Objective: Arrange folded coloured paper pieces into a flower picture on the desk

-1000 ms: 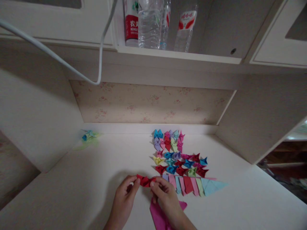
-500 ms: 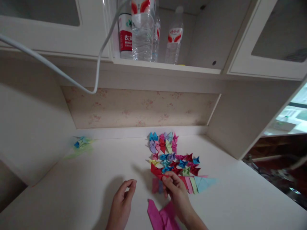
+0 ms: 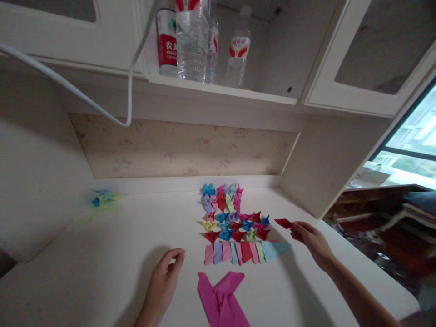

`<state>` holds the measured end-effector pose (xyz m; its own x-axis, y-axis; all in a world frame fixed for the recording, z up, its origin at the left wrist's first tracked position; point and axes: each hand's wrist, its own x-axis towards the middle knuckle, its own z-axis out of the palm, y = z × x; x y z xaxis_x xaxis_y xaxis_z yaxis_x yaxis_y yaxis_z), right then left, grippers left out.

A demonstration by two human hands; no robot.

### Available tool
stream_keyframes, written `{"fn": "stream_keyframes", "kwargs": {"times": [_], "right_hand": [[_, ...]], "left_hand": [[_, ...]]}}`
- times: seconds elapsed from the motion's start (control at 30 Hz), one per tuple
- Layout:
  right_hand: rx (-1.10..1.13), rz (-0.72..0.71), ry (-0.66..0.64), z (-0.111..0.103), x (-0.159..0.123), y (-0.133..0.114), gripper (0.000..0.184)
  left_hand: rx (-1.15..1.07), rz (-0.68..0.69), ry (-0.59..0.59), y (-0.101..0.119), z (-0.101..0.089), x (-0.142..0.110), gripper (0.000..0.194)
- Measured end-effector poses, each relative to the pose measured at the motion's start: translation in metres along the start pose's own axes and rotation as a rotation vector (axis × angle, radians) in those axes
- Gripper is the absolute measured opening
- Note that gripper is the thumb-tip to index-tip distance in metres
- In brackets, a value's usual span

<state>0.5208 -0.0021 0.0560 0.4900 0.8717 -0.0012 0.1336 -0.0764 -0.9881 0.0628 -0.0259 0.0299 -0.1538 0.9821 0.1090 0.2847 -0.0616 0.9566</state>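
Observation:
In the head view my right hand (image 3: 308, 238) pinches a red folded paper piece (image 3: 283, 223) by one end, just right of the rows of small origami pieces (image 3: 235, 226). Its pointed tip faces left. My left hand (image 3: 166, 268) hovers over the left part of the white desk (image 3: 136, 236), thumb and forefinger brought together, nothing visible between them. A larger magenta folded paper (image 3: 223, 299) lies between my hands at the near edge of the view. Behind it, flat folded paper strips (image 3: 235, 252) in several colours overlap in a row.
Blue and yellow-green folded paper (image 3: 104, 198) lies at the far left. Above the desk, a shelf (image 3: 221, 88) holds plastic bottles (image 3: 192, 45). A white cable (image 3: 81, 97) hangs in front of the cabinet. Side panels (image 3: 306, 159) bound the desk.
My right hand has moved right with the red folded paper, away from above the strips, uncovering them. My left hand stays pinched, nearly in place. The camera view has shifted slightly.

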Motion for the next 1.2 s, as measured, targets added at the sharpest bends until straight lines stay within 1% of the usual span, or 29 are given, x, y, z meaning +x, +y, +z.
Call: {"fn": "stream_keyframes", "kwargs": {"times": [0.07,0.13,0.3,0.5,0.63,0.73,0.8,0.9,0.97,1.03,1.07,1.13,1.2], "right_hand": [[-0.145,0.021,-0.044,-0.004,0.011,0.009,0.037],[-0.219,0.043,-0.088,-0.004,0.019,0.017,0.033],[-0.241,0.088,-0.157,0.005,0.033,0.028,0.027],[-0.246,0.117,-0.224,0.022,0.033,0.027,0.026],[-0.277,0.133,-0.201,0.029,0.028,0.019,0.029],[-0.303,0.137,-0.130,0.027,0.025,0.012,0.038],[-0.314,0.116,-0.081,0.023,0.021,0.006,0.043],[-0.328,0.048,-0.033,0.024,0.004,-0.004,0.048],[-0.337,-0.024,-0.019,0.030,-0.017,-0.010,0.050],[-0.326,-0.080,-0.043,0.041,-0.045,-0.014,0.050],[-0.304,-0.085,-0.086,0.048,-0.061,-0.014,0.049],[-0.260,-0.064,-0.156,0.059,-0.095,-0.010,0.051],[-0.220,-0.023,-0.195,0.068,-0.126,-0.001,0.052]], "left_hand": [[0.016,0.012,-0.013,-0.004,0.000,0.000,0.039],[0.031,0.022,-0.027,-0.008,0.000,-0.001,0.037],[0.075,0.010,-0.062,-0.012,0.001,-0.001,0.036],[0.084,0.012,-0.085,-0.010,0.004,-0.001,0.035],[0.091,0.006,-0.097,-0.013,0.003,-0.001,0.035],[0.081,-0.005,-0.090,-0.015,0.002,0.000,0.035],[0.075,-0.005,-0.089,-0.015,0.002,0.000,0.034],[0.070,0.007,-0.093,-0.011,0.003,0.000,0.032],[0.065,0.024,-0.089,-0.008,0.003,-0.001,0.031],[0.060,0.035,-0.073,-0.007,0.004,-0.001,0.030],[0.060,0.036,-0.063,-0.007,0.004,-0.001,0.030],[0.065,0.041,-0.055,-0.010,0.001,0.001,0.031],[0.102,0.071,-0.079,-0.015,-0.006,0.008,0.030]]}}
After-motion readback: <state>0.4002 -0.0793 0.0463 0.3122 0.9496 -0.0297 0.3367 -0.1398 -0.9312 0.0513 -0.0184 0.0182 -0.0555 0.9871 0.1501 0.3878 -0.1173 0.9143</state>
